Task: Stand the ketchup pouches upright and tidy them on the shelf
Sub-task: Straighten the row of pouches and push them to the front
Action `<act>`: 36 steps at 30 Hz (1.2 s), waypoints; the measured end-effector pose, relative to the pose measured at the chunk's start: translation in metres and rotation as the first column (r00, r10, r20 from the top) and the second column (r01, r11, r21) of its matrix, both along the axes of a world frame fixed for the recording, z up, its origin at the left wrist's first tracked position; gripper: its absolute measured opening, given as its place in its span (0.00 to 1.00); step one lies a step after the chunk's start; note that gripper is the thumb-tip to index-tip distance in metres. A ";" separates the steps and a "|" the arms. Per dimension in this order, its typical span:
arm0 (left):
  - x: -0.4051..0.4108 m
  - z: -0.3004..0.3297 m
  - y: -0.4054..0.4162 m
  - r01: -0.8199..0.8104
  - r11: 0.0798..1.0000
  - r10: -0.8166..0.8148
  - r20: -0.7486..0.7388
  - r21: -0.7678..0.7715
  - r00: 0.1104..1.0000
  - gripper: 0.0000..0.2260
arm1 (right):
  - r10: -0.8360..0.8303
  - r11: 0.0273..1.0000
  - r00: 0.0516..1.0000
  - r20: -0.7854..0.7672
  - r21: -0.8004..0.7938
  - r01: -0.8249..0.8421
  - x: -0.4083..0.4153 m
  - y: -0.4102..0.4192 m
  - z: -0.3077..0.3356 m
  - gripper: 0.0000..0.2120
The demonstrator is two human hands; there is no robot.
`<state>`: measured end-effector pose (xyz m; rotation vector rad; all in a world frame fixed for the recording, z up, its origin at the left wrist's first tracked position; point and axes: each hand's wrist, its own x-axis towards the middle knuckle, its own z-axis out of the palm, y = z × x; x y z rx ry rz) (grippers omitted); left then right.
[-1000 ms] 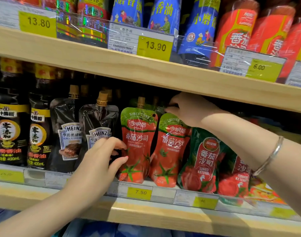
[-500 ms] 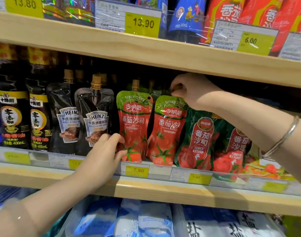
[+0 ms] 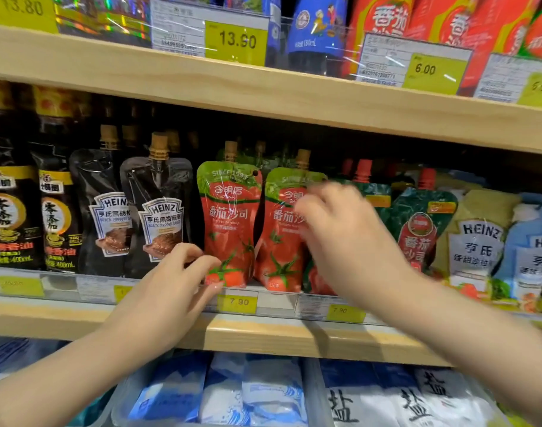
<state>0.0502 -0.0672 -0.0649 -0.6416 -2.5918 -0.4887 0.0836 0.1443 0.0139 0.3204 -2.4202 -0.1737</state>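
Head camera looks at a shop shelf where two red ketchup pouches stand side by side behind the price rail, spouts up. The left pouch is upright. The left hand rests at its bottom corner, thumb and fingertips touching the base without wrapping it; the hand is loosely open, probably steadying the foot so the soft pack does not slide forward or tip. The right pouch leans slightly toward its neighbour. The right hand is blurred in front of it, fingers curled; whether it grips the pouch or only hovers there I cannot tell. To the right, dark green ketchup pouches stand just beside, one partly hidden by the right hand and wrist. Black pepper sauce pouches sit to the left, touching the red row. Judging by the row, the red pair is nearly tidy, and the green ones likely need checking next.
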 end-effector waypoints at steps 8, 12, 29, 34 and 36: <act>0.004 0.013 0.030 0.069 0.891 -0.181 -0.211 -0.449 0.961 0.19 | -0.105 0.973 0.945 0.310 0.229 0.033 0.023 0.029 -0.068 0.22; 0.002 0.018 0.062 0.128 0.890 -0.228 -0.184 -0.437 0.956 0.15 | -0.125 0.953 0.930 0.345 0.302 0.016 0.017 0.031 -0.062 0.31; 0.012 0.034 0.111 0.019 0.946 -0.049 0.084 0.323 0.995 0.13 | -0.120 0.647 0.937 0.329 -0.689 0.326 0.023 0.086 -0.057 0.11; -0.001 0.029 0.139 0.006 1.000 -0.001 0.191 -0.028 0.982 0.22 | -0.159 0.734 0.900 0.405 -0.561 0.382 0.021 0.090 -0.052 0.16; -0.005 0.030 0.145 -0.028 0.997 0.042 0.206 -0.071 0.978 0.23 | -0.158 0.764 0.878 0.452 -0.508 0.399 0.018 0.090 -0.049 0.19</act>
